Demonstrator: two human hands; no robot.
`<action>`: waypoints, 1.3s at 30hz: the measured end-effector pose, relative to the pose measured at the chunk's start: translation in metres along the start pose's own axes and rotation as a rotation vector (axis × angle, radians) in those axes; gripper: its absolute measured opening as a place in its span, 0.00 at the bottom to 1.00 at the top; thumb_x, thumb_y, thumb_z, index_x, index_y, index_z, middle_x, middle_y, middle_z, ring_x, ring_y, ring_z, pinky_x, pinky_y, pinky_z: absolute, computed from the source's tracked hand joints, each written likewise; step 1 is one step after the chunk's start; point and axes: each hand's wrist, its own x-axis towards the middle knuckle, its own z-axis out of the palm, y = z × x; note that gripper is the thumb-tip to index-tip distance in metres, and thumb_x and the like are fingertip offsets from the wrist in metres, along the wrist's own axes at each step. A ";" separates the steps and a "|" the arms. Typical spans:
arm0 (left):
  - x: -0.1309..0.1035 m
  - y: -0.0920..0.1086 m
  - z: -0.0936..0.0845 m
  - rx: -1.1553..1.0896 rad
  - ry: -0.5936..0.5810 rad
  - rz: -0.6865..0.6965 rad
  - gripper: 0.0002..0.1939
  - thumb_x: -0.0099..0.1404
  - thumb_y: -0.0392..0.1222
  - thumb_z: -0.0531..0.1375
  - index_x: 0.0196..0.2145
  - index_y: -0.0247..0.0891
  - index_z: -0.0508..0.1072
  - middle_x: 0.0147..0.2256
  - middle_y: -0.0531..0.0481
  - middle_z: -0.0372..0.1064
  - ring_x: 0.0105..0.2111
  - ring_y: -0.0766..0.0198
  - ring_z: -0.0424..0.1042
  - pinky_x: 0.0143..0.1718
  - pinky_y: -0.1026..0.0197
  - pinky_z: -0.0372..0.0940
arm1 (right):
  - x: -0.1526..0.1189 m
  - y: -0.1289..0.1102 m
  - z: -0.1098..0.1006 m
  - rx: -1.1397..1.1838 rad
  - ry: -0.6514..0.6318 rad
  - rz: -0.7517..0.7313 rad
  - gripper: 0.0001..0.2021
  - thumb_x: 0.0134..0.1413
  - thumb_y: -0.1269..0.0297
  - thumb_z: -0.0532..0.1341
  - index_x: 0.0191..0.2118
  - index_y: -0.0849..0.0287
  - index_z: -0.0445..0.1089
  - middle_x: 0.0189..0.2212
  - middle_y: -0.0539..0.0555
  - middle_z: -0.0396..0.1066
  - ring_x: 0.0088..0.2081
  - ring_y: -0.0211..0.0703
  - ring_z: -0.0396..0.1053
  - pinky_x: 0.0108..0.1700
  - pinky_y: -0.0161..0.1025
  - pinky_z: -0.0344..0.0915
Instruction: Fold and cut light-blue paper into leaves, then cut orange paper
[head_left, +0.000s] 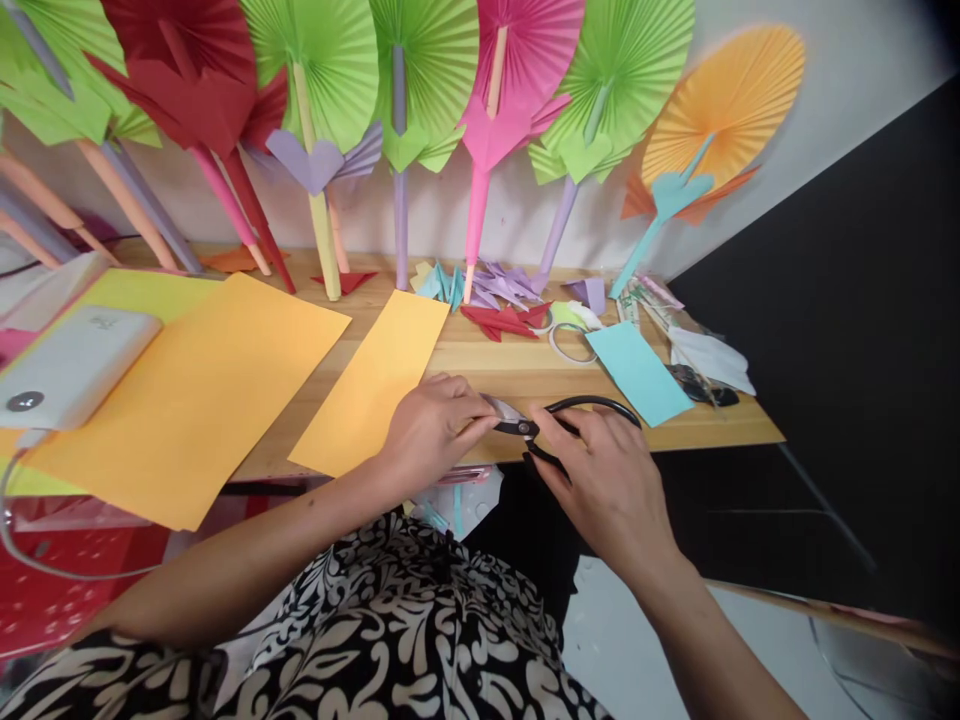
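Black-handled scissors (525, 427) are in my right hand (611, 480), whose fingers and thumb wrap the handle loops, above the front edge of the wooden table. The blades point left and look slightly parted. My left hand (431, 425) is closed, thumb and fingers pinched together right at the blade tips. Whatever it pinches is too small or too hidden to make out. Just beyond and beside my left hand lies a strip of orange paper (375, 380). To the right of the scissors, a light-blue paper rectangle (641, 372) lies flat.
Larger orange paper (217, 390) and a white power bank (79, 362) with a cable lie at left. Pleated paper fans, one pink (480, 190), lean on the wall behind. Folded red paper (506, 320), purple pieces (502, 285) and a tape roll (571, 343) sit towards the back.
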 end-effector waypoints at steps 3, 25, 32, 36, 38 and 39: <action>0.001 -0.001 -0.002 -0.062 -0.036 -0.137 0.06 0.65 0.40 0.63 0.31 0.40 0.79 0.28 0.51 0.72 0.32 0.63 0.71 0.34 0.62 0.64 | 0.005 -0.002 -0.002 0.001 -0.012 -0.026 0.20 0.62 0.67 0.58 0.60 0.57 0.65 0.42 0.61 0.71 0.45 0.54 0.66 0.49 0.50 0.63; -0.037 0.002 -0.033 -0.101 0.009 0.050 0.11 0.65 0.30 0.54 0.35 0.37 0.76 0.36 0.47 0.76 0.37 0.62 0.74 0.38 0.60 0.68 | 0.013 0.027 0.002 0.354 -0.032 0.265 0.22 0.58 0.60 0.61 0.58 0.52 0.68 0.44 0.59 0.72 0.44 0.55 0.70 0.48 0.52 0.67; -0.081 0.010 0.009 -0.186 -0.441 0.060 0.06 0.59 0.37 0.58 0.27 0.41 0.74 0.27 0.48 0.74 0.28 0.58 0.72 0.33 0.56 0.70 | 0.044 0.010 0.033 1.301 -0.064 0.638 0.23 0.55 0.49 0.64 0.55 0.50 0.69 0.44 0.55 0.74 0.38 0.45 0.73 0.44 0.47 0.73; -0.094 0.012 -0.017 -0.180 -0.549 0.050 0.39 0.58 0.61 0.64 0.61 0.37 0.65 0.44 0.39 0.76 0.41 0.49 0.77 0.39 0.53 0.72 | 0.062 -0.009 0.038 1.580 -0.092 0.657 0.24 0.59 0.45 0.58 0.56 0.50 0.67 0.44 0.56 0.73 0.35 0.44 0.71 0.35 0.44 0.74; -0.095 0.011 -0.040 -0.261 -0.506 0.084 0.37 0.62 0.58 0.63 0.63 0.39 0.61 0.49 0.40 0.74 0.46 0.54 0.76 0.45 0.57 0.71 | 0.067 -0.014 0.038 1.693 -0.140 0.672 0.26 0.60 0.42 0.53 0.57 0.51 0.66 0.41 0.58 0.73 0.33 0.45 0.70 0.30 0.44 0.72; -0.095 0.008 -0.050 -0.261 -0.445 0.095 0.34 0.63 0.56 0.64 0.62 0.39 0.63 0.50 0.40 0.74 0.49 0.56 0.75 0.48 0.58 0.70 | 0.069 -0.015 0.038 1.731 -0.171 0.681 0.27 0.60 0.40 0.51 0.57 0.52 0.66 0.39 0.58 0.73 0.32 0.45 0.69 0.28 0.43 0.70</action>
